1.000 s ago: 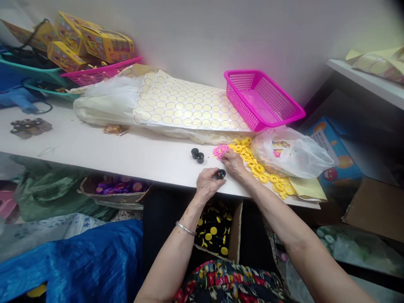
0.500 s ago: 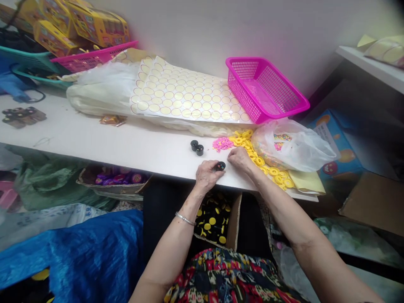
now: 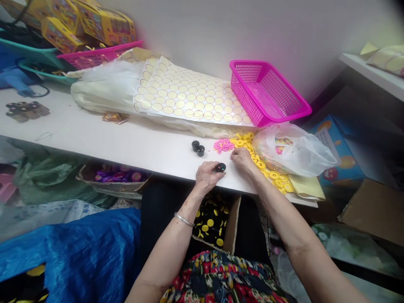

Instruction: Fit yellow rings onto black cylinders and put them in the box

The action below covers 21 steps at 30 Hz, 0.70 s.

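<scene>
From the head view, I saw the left hand (image 3: 206,176) curled partly closed, thumb and fingers pinching a small round black cup (image 3: 221,167) near the front edge of the white tabletop (image 3: 151,151); coloured specks showed in its open top. The right hand (image 3: 242,159) was bent inward, its fingertips drawn close, though I couldn't tell whether they gripped anything. It was beside a heap of tiny pink pieces (image 3: 223,146) and many flat yellow plastic rings (image 3: 274,174). Two similar black cups (image 3: 198,148) stood together farther left.
</scene>
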Available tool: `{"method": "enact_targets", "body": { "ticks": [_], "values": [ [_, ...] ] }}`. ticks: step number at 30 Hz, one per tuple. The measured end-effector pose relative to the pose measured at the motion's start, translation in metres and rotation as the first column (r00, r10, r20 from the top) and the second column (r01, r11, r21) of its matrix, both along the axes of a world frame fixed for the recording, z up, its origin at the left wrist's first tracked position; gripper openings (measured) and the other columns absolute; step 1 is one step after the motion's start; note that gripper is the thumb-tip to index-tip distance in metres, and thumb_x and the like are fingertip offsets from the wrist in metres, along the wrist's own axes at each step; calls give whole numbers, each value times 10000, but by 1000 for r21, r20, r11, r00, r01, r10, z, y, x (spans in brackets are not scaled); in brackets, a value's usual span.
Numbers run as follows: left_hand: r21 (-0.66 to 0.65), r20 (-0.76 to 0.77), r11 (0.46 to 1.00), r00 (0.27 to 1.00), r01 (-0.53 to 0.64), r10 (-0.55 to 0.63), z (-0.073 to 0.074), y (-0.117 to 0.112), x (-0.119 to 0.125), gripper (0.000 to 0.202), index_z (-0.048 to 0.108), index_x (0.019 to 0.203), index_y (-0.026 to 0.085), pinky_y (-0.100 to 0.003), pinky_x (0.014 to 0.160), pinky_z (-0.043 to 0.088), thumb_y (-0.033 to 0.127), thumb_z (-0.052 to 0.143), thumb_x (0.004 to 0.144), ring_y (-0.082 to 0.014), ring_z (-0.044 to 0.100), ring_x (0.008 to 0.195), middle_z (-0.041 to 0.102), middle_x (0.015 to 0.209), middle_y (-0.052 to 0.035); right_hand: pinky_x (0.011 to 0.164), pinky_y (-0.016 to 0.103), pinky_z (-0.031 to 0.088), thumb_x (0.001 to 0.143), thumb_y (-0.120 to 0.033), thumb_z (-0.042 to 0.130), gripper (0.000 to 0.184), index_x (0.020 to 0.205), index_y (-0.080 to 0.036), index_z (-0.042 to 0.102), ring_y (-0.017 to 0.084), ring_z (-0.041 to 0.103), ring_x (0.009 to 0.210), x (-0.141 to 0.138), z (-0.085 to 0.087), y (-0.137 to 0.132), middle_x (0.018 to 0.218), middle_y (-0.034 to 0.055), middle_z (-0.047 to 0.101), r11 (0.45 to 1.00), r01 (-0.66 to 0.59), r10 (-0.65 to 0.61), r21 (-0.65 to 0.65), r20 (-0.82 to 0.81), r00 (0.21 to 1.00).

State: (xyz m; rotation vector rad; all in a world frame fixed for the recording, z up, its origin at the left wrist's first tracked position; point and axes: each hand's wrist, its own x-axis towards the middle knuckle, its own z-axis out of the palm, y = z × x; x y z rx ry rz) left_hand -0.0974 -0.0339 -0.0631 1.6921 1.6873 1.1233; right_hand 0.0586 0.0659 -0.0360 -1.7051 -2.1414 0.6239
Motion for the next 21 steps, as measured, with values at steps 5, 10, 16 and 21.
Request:
{"method": "enact_targets", "body": {
  "ticks": [5, 10, 16, 21],
  "values": [
    [-9, -15, 1000, 1000, -2, 2, 1, 0, 0, 296, 679, 914, 258, -309, 774, 428, 331, 730, 632, -191, 546, 864, 666, 856, 5, 606, 221, 389, 673, -122, 432, 234, 688, -130, 665, 148, 562, 655, 0, 2, -5, 616, 36, 620, 1000, 6, -6, -16, -33, 999],
    [-5, -34, 1000, 999, -11, 11, 0, 1, 0, 350, 678, 915, 250, -304, 751, 424, 355, 761, 591, -191, 541, 849, 661, 844, 0, 676, 249, 391, 691, -148, 510, 170, 740, -155, 673, 178, 566, 797, -6, 4, -13, 810, 60, 651, 999, -40, 37, 35, 87, 996],
    [29, -68, 999, 998, 18, -16, 0, 0, 1, 240, 676, 851, 264, -295, 741, 409, 377, 723, 645, -179, 533, 809, 658, 804, 9, 690, 243, 393, 735, -167, 503, 111, 700, -166, 607, 143, 526, 722, -7, 15, -34, 721, 15, 582, 967, -211, 235, 143, -175, 956],
    [6, -117, 1000, 993, 14, -13, 4, -1, 2, 141, 655, 782, 254, -289, 719, 398, 364, 669, 696, -175, 526, 789, 636, 764, 4, 683, 239, 370, 792, -174, 495, 145, 719, -183, 620, 143, 501, 751, -5, 22, -51, 737, 15, 549, 900, -388, 414, 199, -112, 903]
  ]
}}
